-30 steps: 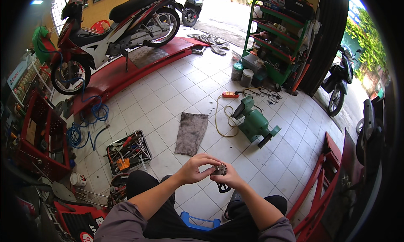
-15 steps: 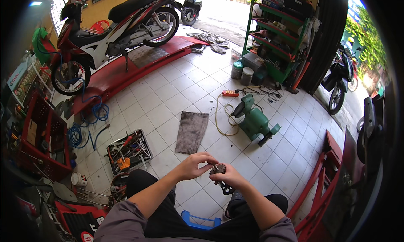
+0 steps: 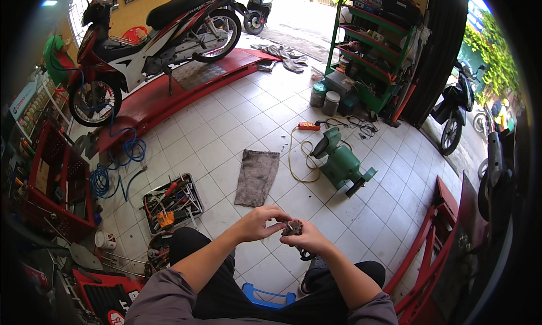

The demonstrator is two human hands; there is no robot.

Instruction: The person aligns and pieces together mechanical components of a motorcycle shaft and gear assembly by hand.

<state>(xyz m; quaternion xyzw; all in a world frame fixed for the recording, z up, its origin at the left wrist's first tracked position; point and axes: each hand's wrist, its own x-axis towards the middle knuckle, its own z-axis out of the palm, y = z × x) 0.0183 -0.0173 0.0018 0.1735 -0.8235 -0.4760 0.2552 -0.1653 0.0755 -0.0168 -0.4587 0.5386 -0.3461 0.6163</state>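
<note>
My right hand (image 3: 309,238) is wrapped round a dark metal part (image 3: 292,228) with a round, brownish face, held above the floor between my knees. A looped black piece (image 3: 305,254) hangs below it, mostly hidden by the hand. My left hand (image 3: 262,224) reaches in from the left, its thumb and forefinger curled together at the round face. A small pale, pin-like bit shows by those fingertips; whether they grip it is too small to make out. Just beyond both hands a grey-brown cloth (image 3: 257,177) lies flat on the tiles.
To the left sit an open tray of tools (image 3: 174,203), a coiled blue hose (image 3: 107,178) and a red tool cabinet (image 3: 62,192). A green bench grinder (image 3: 342,162) stands ahead right, near a red power strip (image 3: 309,125). A motorbike (image 3: 152,51) is on a red lift (image 3: 186,90).
The metal part has tilted slightly in my right hand, and less of the black piece below shows. My left fingertips stay at its face, almost unmoved.
</note>
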